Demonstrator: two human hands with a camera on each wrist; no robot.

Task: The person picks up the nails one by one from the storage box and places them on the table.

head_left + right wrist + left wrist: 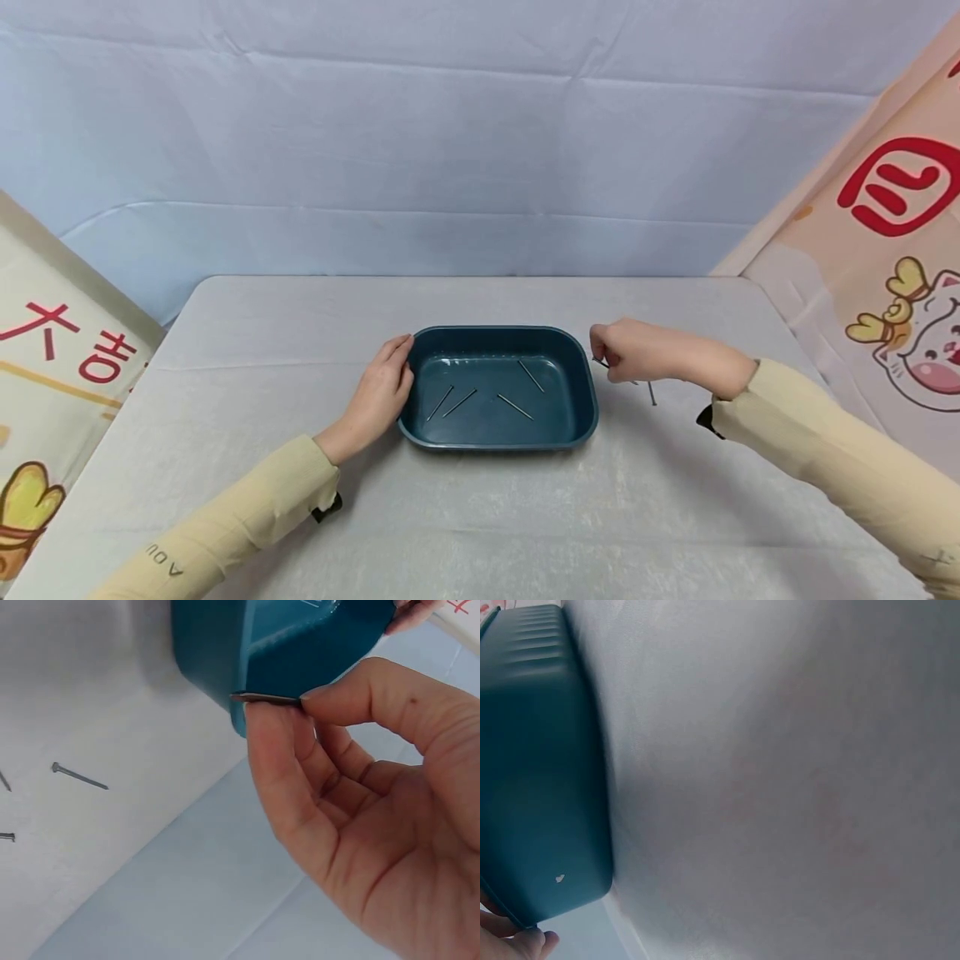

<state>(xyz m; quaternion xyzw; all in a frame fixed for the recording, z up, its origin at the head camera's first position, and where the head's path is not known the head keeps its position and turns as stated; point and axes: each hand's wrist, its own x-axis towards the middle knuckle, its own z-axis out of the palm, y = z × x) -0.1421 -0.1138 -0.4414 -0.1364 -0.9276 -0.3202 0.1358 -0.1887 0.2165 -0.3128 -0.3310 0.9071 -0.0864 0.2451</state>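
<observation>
A dark teal plastic basin (498,447) stands on the table, with several thin metal nails (515,407) scattered over its floor. On its left side my left hand (375,404) holds the rim, fingers over the edge. The left wrist view shows the basin's outer wall (540,772) and fingertips (529,941) at the rim's corner. Just off the basin's right end, my right hand (637,350) pinches a nail (266,698) between thumb and fingertips. In the right wrist view that nail overlaps the basin's rim.
More loose nails lie on the table right of the basin, one of them a headed nail (81,776); the right hand and forearm partly cover them in the head view. A pale cloth covers the table (480,533). Behind it hangs a light curtain (450,150), with printed banners (840,275) at both sides.
</observation>
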